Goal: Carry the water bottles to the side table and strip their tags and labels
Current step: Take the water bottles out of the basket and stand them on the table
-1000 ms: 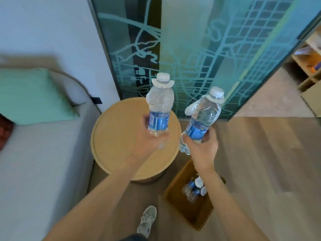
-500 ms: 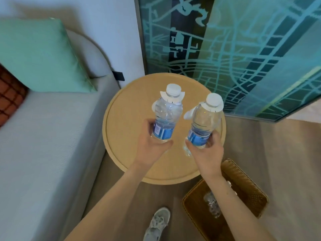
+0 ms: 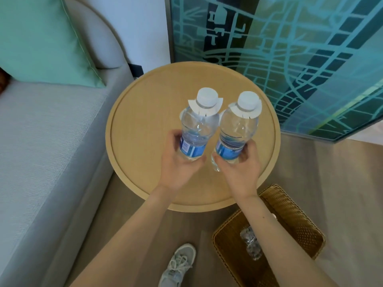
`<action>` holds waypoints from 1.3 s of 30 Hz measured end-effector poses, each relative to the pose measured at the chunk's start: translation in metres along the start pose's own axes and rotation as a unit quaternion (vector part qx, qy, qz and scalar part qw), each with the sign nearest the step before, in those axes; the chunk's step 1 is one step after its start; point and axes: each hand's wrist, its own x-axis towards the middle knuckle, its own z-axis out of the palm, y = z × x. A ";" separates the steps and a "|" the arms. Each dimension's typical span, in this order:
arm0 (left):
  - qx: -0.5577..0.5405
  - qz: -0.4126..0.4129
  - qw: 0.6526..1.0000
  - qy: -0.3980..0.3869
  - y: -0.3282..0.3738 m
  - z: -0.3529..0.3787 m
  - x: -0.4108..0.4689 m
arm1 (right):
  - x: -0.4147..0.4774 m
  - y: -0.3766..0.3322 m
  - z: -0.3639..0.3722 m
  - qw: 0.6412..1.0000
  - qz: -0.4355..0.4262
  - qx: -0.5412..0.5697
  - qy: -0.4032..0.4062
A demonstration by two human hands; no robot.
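Two clear water bottles with blue labels, white caps and white paper neck tags are held upright over the round wooden side table. My left hand grips the left bottle round its label. My right hand grips the right bottle near its base. The bottles stand side by side, almost touching, and I cannot tell if their bases rest on the tabletop.
A wicker basket on the floor at the lower right holds at least one more bottle. A grey sofa with a green cushion borders the table's left. A teal patterned glass panel stands behind. My shoe is below.
Both hands have carried the bottles from beside the table's edge to over its middle, lowering them and bringing them closer together. The view has tilted down and moved nearer the table.
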 end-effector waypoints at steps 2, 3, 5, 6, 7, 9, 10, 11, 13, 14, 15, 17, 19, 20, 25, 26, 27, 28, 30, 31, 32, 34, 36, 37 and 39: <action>0.004 0.000 1.000 0.013 -0.007 0.000 -0.004 | -0.002 0.006 0.003 1.000 -0.009 -0.007 -0.008; 0.005 -0.001 1.000 0.016 -0.011 0.000 -0.005 | -0.002 0.008 0.005 1.000 -0.013 -0.009 -0.010; 0.006 -0.001 1.000 0.024 -0.019 -0.001 -0.006 | -0.003 0.011 0.007 1.000 -0.019 -0.009 -0.009; 0.005 0.000 1.000 0.029 -0.022 -0.001 -0.005 | -0.003 0.012 0.007 1.000 -0.022 -0.006 -0.009; 0.003 0.000 1.000 0.031 -0.024 -0.001 -0.005 | -0.002 0.012 0.009 1.000 -0.024 -0.005 -0.010; -0.001 -0.001 1.000 0.031 -0.027 0.000 -0.004 | -0.002 0.013 0.011 0.999 -0.029 -0.007 -0.014; -0.004 -0.001 0.999 0.033 -0.027 0.000 -0.004 | -0.002 0.013 0.011 0.999 -0.033 -0.009 -0.017; -0.006 -0.001 0.999 0.034 -0.027 0.000 -0.005 | -0.003 0.013 0.011 0.999 -0.038 -0.010 -0.020; -0.012 -0.003 0.999 0.038 -0.029 -0.001 -0.006 | -0.005 0.013 0.010 0.999 -0.047 -0.012 -0.025; -0.016 -0.007 0.999 0.037 -0.030 -0.003 -0.008 | -0.006 0.013 0.010 0.998 -0.049 -0.014 -0.027; -0.017 -0.013 0.999 0.035 -0.031 -0.004 -0.009 | -0.007 0.014 0.010 0.998 -0.050 -0.013 -0.027; -0.013 -0.022 0.999 0.029 -0.032 -0.006 -0.012 | -0.008 0.014 0.011 0.998 -0.050 -0.011 -0.026; -0.010 -0.027 0.999 0.024 -0.032 -0.006 -0.014 | -0.009 0.014 0.012 0.998 -0.047 -0.009 -0.027; -0.011 -0.027 0.999 0.021 -0.032 -0.007 -0.014 | -0.010 0.013 0.012 0.999 -0.047 -0.007 -0.026; -0.013 -0.038 0.999 0.009 -0.030 -0.007 -0.016 | -0.011 0.011 0.014 0.999 -0.049 -0.006 -0.024; -0.008 -0.042 0.999 0.007 -0.028 -0.007 -0.017 | -0.011 0.009 0.014 0.999 -0.041 -0.002 -0.028; -0.001 -0.047 0.999 0.005 -0.024 -0.008 -0.018 | -0.012 0.008 0.013 0.999 -0.032 0.003 -0.033; 0.005 -0.051 0.999 0.004 -0.021 -0.009 -0.020 | -0.013 0.006 0.012 0.999 -0.021 0.009 -0.039; 0.022 -0.052 0.998 0.009 -0.012 -0.013 -0.027 | -0.017 0.000 0.007 0.999 -0.004 0.013 -0.045; 0.048 -0.056 0.997 0.017 -0.008 -0.016 -0.032 | -0.021 -0.002 0.003 0.999 0.001 0.009 -0.047; 0.091 -0.066 0.993 0.028 -0.003 -0.020 -0.040 | -0.026 -0.005 -0.004 0.999 0.009 0.002 -0.049; 0.206 -0.085 0.974 0.041 0.009 -0.025 -0.060 | -0.039 -0.012 -0.021 0.998 0.032 -0.021 -0.045; 0.285 -0.054 0.957 0.015 0.024 -0.025 -0.084 | -0.056 -0.018 -0.043 0.997 0.037 -0.056 -0.038; 0.304 -0.031 0.952 -0.006 0.033 -0.023 -0.094 | -0.064 -0.021 -0.055 0.996 0.027 -0.077 -0.034; 0.335 0.030 0.940 -0.053 0.049 -0.012 -0.110 | -0.079 -0.026 -0.082 0.992 -0.004 -0.122 -0.022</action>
